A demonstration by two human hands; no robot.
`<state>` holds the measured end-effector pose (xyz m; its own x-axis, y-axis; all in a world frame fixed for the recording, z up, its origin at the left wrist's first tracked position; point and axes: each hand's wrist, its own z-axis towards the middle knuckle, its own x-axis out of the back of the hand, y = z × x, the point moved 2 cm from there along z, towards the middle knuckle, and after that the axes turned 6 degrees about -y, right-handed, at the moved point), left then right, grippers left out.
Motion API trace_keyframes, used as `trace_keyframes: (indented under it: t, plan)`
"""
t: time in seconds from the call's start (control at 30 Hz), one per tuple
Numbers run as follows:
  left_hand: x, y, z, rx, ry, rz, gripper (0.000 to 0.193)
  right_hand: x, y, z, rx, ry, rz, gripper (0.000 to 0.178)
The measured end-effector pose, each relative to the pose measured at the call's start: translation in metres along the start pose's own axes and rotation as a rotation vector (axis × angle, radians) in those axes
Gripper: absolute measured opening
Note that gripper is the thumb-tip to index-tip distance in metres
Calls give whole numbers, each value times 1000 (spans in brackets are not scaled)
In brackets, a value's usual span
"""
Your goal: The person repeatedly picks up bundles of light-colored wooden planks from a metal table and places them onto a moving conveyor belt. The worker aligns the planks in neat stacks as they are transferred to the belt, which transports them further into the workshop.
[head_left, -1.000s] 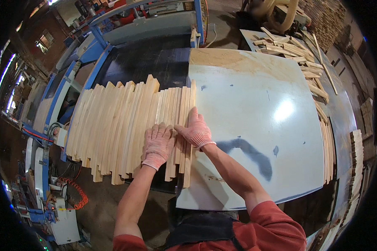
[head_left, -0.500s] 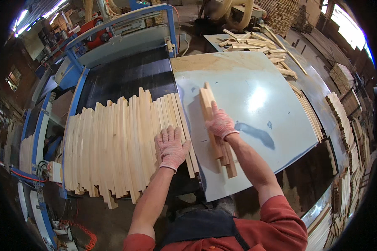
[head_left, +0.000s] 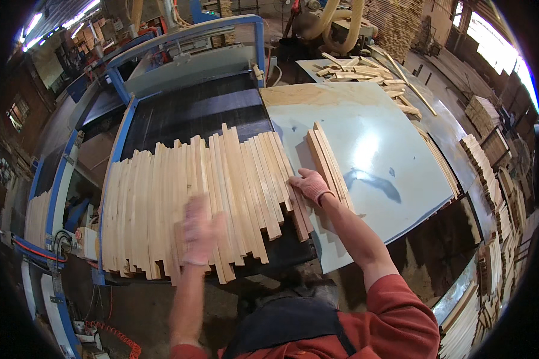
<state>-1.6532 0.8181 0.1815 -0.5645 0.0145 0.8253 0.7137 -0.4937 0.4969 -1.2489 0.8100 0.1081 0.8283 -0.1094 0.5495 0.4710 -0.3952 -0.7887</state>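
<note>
Left hand (head_left: 200, 230) hovers low over the near ends of the wooden slats (head_left: 179, 203), gloved and blurred, so whether it is released or gripping cannot be told. Just beyond, the right hand (head_left: 310, 185), gloved too, lies flat with fingers released, touching the right edge of that slat row and the near end of a small bundle of slats (head_left: 328, 161) on the pale blue tabletop (head_left: 395, 143). The row spreads across the dark conveyor belt (head_left: 191, 116). At the tabletop's far corner, loose offcuts (head_left: 365, 75) pile up, their detail hard to make out.
</note>
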Motion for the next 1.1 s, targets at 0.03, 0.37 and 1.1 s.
trace_keyframes:
  t: [0.03,0.37,1.1]
  plan:
    - [27,-41,-20,51,90,40,69,-5,-1,-3,33,40,96,72]
    - [266,-252,-146,1111,246,573,96,-9,-31,-39,160,264,-325,59]
    - [302,-265,-190,964,161,642,72,20,-3,-162,322,441,-518,31]
